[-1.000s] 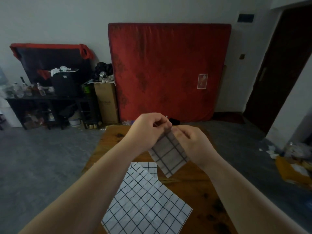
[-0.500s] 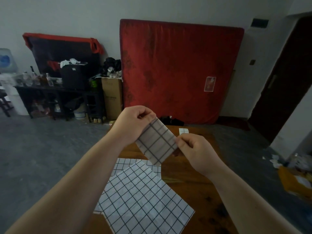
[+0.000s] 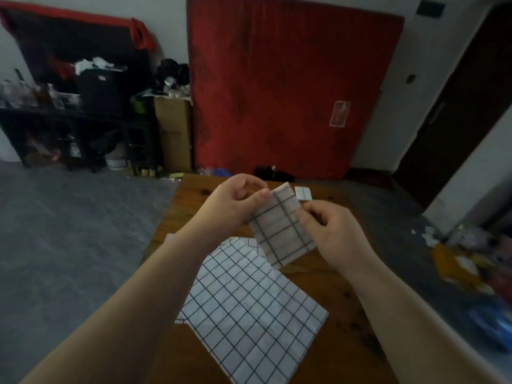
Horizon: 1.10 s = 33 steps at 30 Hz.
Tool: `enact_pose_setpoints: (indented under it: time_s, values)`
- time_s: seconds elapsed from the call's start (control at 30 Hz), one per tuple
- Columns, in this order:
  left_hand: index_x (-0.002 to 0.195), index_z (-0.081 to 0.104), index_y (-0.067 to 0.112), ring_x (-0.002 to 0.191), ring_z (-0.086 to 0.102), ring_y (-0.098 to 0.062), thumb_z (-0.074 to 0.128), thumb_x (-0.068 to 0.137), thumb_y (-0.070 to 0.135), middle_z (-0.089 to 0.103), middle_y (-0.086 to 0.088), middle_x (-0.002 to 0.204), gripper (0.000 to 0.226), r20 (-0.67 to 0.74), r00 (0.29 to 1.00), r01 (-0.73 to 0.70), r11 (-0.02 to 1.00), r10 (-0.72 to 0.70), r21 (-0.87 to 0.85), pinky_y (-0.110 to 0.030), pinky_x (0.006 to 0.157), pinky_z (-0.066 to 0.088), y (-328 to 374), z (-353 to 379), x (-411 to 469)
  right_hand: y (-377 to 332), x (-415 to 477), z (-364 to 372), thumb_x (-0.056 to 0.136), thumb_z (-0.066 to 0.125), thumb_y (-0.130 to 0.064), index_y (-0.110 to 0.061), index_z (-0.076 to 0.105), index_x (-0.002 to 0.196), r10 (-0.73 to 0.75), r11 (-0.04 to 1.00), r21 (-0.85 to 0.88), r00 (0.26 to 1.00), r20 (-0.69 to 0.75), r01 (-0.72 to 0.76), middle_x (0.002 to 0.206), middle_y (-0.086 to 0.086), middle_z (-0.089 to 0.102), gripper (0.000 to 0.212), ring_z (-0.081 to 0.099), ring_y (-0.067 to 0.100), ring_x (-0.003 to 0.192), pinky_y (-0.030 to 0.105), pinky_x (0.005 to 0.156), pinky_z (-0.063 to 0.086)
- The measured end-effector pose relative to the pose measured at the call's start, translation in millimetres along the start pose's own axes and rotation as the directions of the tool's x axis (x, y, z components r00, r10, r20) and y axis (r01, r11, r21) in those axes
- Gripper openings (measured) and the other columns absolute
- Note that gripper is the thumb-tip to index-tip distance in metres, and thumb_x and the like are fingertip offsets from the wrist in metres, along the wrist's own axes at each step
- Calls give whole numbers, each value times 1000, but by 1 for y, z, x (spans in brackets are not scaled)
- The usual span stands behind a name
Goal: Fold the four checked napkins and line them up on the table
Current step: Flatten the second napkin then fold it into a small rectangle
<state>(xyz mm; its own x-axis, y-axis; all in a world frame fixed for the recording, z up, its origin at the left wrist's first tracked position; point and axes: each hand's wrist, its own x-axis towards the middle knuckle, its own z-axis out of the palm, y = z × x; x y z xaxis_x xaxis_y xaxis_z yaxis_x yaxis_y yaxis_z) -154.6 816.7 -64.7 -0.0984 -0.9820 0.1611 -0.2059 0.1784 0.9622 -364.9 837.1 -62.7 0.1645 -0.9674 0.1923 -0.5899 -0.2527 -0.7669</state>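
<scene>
I hold a partly folded checked napkin (image 3: 282, 228) in the air above the wooden table (image 3: 340, 289). My left hand (image 3: 235, 203) pinches its upper left edge and my right hand (image 3: 332, 231) grips its right side. Below them, unfolded checked napkins (image 3: 249, 309) lie flat in a loose stack on the table, the top one turned like a diamond; how many lie under it I cannot tell. A small folded checked napkin (image 3: 302, 193) rests near the table's far edge.
A red mattress (image 3: 291, 87) leans on the far wall. A dark shelf unit (image 3: 77, 120) with clutter and a cardboard box (image 3: 174, 134) stand at the left. A dark doorway (image 3: 460, 106) is at the right, with litter on the floor (image 3: 471, 259).
The held napkin has turned from a diamond to a more upright strip, and my right hand moved up along its right edge. The camera tilted down, showing more of the table.
</scene>
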Motion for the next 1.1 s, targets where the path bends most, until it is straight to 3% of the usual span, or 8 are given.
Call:
enact_pose_setpoints:
  time_s: [0.1, 0.2, 0.3, 0.43, 0.57, 0.77, 0.93, 1.1]
  values:
    - [120, 63, 14, 93, 74, -21, 66, 92, 37, 75, -7, 104, 36, 178, 983, 88, 977, -53, -194, -32, 79, 61, -26, 10, -7, 9, -15, -6, 104, 54, -34, -27, 70, 97, 93, 994, 63, 987, -132, -85, 88, -7, 72, 19, 67, 0, 79, 17, 62, 49]
    - [122, 63, 12, 101, 73, -24, 61, 97, 34, 75, -8, 110, 34, 320, 946, 119, 978, -58, -172, -37, 87, 60, -43, 36, -12, 23, -34, -13, 105, 54, -35, -30, 72, 99, 194, 976, 143, 952, -237, -164, 89, -14, 75, 19, 70, 0, 79, 18, 65, 52]
    - [123, 64, 12, 101, 73, -23, 52, 103, 34, 76, -4, 109, 32, 428, 902, 150, 970, -55, -191, -40, 88, 60, -43, 76, -21, 41, -56, -21, 104, 54, -37, -31, 71, 99, 277, 959, 166, 896, -348, -232, 91, -13, 74, 18, 70, 2, 81, 27, 70, 55]
    - [119, 65, 24, 98, 72, -10, 45, 106, 33, 75, 7, 107, 26, 439, 897, 137, 977, -52, -165, -32, 85, 60, -26, 139, -37, 64, -91, -45, 104, 53, -36, -32, 67, 100, 323, 946, 169, 822, -469, -275, 92, -10, 71, 15, 67, -2, 83, 25, 70, 53]
    - [120, 62, 36, 96, 68, 6, 50, 103, 32, 72, 18, 106, 21, 406, 914, 37, 993, 11, -111, -19, 74, 59, -3, 204, -48, 89, -131, -88, 105, 51, -36, -30, 67, 105, 376, 926, 221, 760, -530, -305, 96, -5, 71, 17, 69, 8, 86, 38, 77, 60]
    - [116, 63, 36, 91, 72, -3, 60, 99, 32, 73, 11, 104, 17, 406, 913, 8, 996, 27, -85, -33, 76, 64, 44, 325, -66, 151, -213, -179, 104, 55, -33, -31, 69, 102, 419, 906, 313, 713, -562, -286, 98, -1, 74, 15, 73, 18, 91, 51, 85, 61]
    - [108, 65, 30, 86, 74, -8, 61, 100, 27, 75, 9, 96, 10, 487, 873, 21, 993, 38, -115, -35, 75, 64, 85, 452, -97, 213, -293, -269, 101, 62, -19, -24, 66, 112, 551, 817, 496, 652, -521, -293, 99, -2, 77, 12, 75, 23, 91, 46, 81, 63]
    - [104, 66, 26, 80, 74, -8, 63, 99, 28, 76, 7, 93, 6, 632, 771, -18, 994, 84, -111, -29, 68, 59, 115, 574, -124, 263, -375, -354, 100, 64, -17, -21, 68, 106, 565, 824, 464, 537, -626, -326, 96, 6, 76, 9, 73, 28, 87, 38, 77, 62]
